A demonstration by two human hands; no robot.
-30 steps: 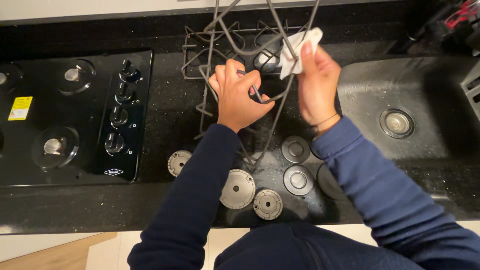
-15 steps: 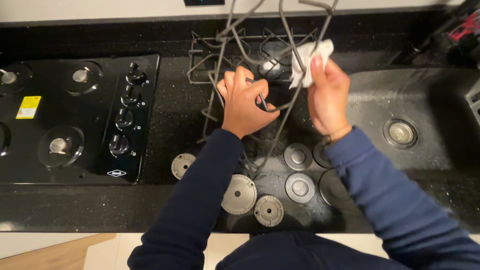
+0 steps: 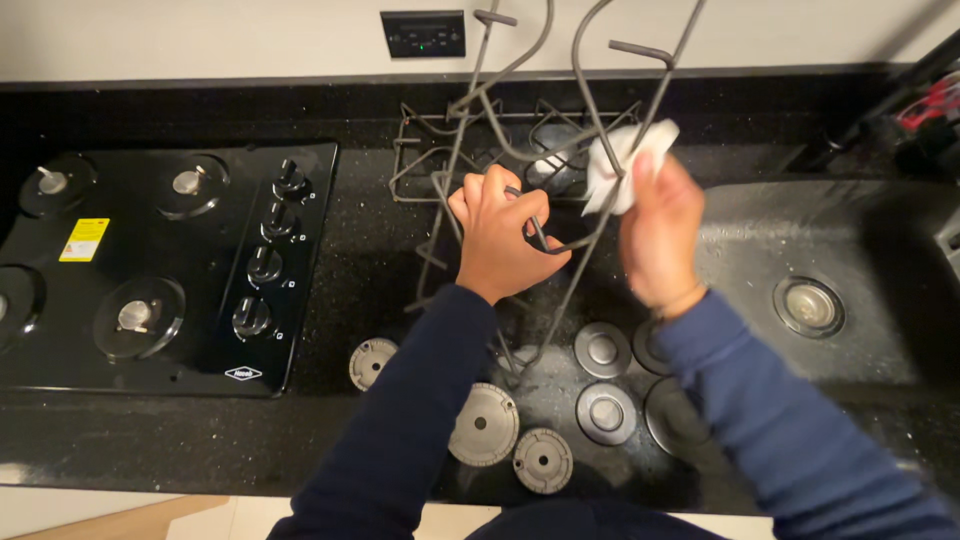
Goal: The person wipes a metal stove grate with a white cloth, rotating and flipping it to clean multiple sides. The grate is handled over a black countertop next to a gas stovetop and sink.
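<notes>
My left hand [image 3: 503, 236] grips a bar of a grey metal stove grate [image 3: 575, 95], which is lifted and tilted up over the black counter. My right hand [image 3: 660, 230] holds a white cloth [image 3: 622, 165] pressed against one of the grate's bars. A second grate [image 3: 430, 150] lies flat on the counter behind the raised one. Both sleeves are dark blue.
A black gas cooktop [image 3: 160, 260] with its knobs [image 3: 262, 265] and bare burners is at the left. Several round burner caps and rings [image 3: 485, 425] lie on the counter near me. A dark sink [image 3: 810, 300] with a drain is at the right. A wall outlet [image 3: 422, 33] is behind.
The view has tilted, so everything sits lower in frame. My right hand with the cloth has slid a little along the grate bar. My left hand keeps its grip.
</notes>
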